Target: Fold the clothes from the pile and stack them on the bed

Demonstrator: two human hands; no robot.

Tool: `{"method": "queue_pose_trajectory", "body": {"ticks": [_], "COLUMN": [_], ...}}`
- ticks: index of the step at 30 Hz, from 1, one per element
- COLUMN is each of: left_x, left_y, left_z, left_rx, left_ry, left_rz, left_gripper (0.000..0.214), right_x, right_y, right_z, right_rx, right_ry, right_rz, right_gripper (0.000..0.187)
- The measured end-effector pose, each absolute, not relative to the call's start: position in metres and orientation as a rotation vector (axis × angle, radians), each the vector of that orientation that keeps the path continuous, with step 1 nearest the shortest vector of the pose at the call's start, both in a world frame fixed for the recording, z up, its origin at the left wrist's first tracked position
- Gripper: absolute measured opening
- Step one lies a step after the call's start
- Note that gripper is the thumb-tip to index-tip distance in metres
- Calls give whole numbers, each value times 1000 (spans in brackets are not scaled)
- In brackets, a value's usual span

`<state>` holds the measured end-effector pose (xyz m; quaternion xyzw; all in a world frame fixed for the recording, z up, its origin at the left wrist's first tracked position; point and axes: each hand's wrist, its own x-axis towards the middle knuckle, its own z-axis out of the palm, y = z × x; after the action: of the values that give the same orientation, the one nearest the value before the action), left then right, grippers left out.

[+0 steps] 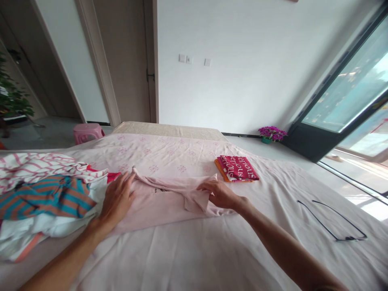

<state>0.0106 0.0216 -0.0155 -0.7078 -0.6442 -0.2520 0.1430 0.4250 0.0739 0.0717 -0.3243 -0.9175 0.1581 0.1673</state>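
A pale pink garment [163, 200] lies partly folded on the pink bed sheet [182, 250] in front of me. My left hand [117, 198] rests on the garment's left edge, its fingers pressed on the cloth near the top corner. My right hand [220, 194] pinches the garment's right side, where a sleeve is folded inward. Both arms reach in from the bottom of the view.
A heap of unfolded clothes [39, 194], striped and checked, lies at the left. A folded magenta cloth with white lettering [238, 167] sits on an orange one further back. A black clothes hanger [333, 220] lies at the right. Pink stool [87, 132] and potted flowers [271, 133] stand on the floor.
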Motion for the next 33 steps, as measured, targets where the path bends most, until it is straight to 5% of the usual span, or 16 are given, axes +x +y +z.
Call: {"method": "queue_pose_trajectory", "body": {"ticks": [5, 10, 20, 25, 30, 33], "left_x": [0, -14, -33, -31, -27, -23], "left_y": [45, 65, 34, 55, 65, 61], "left_z": [3, 20, 7, 4, 12, 19], "left_rx": [-2077, -2267, -2500, -2382, -2190, -2100], "left_ry": [-1743, -1684, -1754, -1815, -1836, -1833], "left_rz": [-634, -525, -784, -652, -398, -398], "left_gripper": [55, 19, 30, 33, 19, 17], "right_x": [435, 444, 482, 476, 459, 455], "right_y": [65, 64, 52, 65, 68, 70], "right_z": [59, 66, 51, 44, 44, 44], "right_rx": [-939, -1017, -1404, -1836, -1898, -1793], "right_ry": [-2673, -2529, -2334, -1996, -2147, -2068], "right_rz": [345, 288, 541, 532, 471, 551], "right_gripper": [51, 24, 27, 34, 69, 61]}}
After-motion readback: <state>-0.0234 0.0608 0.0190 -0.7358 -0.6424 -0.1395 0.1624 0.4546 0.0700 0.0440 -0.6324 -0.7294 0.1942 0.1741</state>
